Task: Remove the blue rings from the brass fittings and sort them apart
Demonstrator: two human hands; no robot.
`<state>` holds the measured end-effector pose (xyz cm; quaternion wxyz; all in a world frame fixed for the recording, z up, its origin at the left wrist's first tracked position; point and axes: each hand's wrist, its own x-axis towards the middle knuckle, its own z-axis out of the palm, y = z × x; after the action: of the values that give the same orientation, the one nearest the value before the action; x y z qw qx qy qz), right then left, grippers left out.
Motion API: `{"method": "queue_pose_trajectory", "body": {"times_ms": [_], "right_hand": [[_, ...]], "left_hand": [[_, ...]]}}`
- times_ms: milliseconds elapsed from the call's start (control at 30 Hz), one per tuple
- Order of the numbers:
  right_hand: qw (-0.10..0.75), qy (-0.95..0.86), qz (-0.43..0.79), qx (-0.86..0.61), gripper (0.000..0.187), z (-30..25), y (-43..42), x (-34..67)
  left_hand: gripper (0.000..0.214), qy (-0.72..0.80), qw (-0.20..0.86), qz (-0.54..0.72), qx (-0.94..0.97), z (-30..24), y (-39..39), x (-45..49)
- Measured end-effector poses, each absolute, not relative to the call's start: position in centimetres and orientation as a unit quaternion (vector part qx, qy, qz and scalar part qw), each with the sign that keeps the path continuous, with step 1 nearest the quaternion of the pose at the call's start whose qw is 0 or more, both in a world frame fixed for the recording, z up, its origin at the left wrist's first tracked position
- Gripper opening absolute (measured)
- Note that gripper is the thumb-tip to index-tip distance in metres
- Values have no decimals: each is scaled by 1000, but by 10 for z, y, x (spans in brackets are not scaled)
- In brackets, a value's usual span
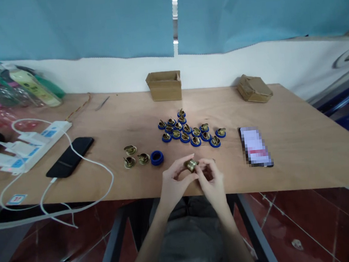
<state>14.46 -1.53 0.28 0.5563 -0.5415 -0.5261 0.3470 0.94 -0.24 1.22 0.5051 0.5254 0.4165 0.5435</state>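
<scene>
Bottom centre: left hand [173, 184] and right hand [212, 180] both pinch one brass part [191, 165] just above table [301, 152] edge. Mid-assembly, prob. fitting it; blue ring not seen in grip. Loose ring [157, 157] lies left; next calls for seating the part in a ring. Finished pile [189, 130] centre.

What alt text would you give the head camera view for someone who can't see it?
Two bare hands, left hand and right hand, pinch a small brass part above a wooden table. Behind sit a cluster of brass-and-blue pieces, a blue ring, two phones and a cardboard box.
</scene>
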Motion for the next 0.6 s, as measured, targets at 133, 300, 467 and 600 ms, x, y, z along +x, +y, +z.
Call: {"method": "queue_pose_trajectory", "body": {"times_ms": [133,300,467,600], "right_hand": [[553,-537,335,-542,10,3,-14,148],[538,-564,320,-539,23,-3,-14,149],[520,-590,279,-551,26,-5,-15,147],[526,-605,256,-541,19,-1,-15,147]], "left_hand": [[51,438,450,489,606,14,-5,5],[43,409,334,447,722,21,-5,-5],[36,410,253,457,748,18,-4,-4],[31,428,237,485,725,14,-3,-3]]}}
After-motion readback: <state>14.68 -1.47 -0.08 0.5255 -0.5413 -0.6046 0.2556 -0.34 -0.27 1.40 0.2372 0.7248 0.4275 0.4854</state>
